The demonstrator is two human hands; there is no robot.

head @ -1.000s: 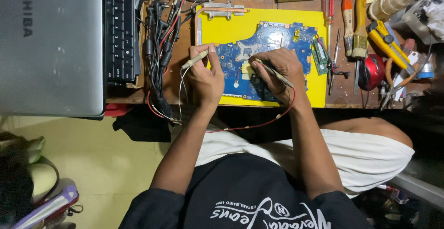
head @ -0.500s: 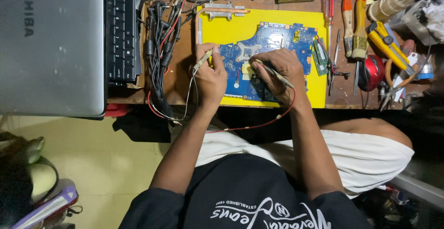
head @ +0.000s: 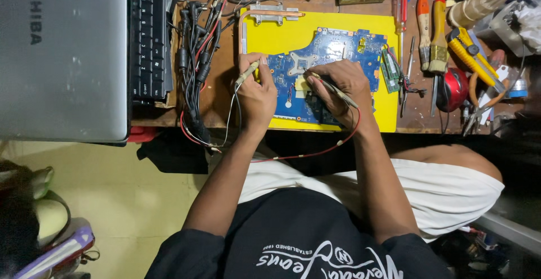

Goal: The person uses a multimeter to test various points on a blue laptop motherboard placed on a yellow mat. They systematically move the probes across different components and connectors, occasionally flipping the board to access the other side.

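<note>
Two probes were pinched, one by each hand, left hand (head: pixel 256 90) and right hand (head: pixel 341 87), so their tips met the blue circuit board (head: pixel 329 56).

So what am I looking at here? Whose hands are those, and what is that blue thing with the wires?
The picture comes from a camera worn on a person's head, looking down at their own two bare hands over a wooden workbench. The blue thing is a circuit board out of a computer, lying on a yellow mat. The left hand pinches a thin probe on a wire. The right hand holds a second probe, with a red wire, against the board. To the right lie screwdrivers, a brush and a yellow knife. To the left sit a keyboard and a grey laptop.
</note>
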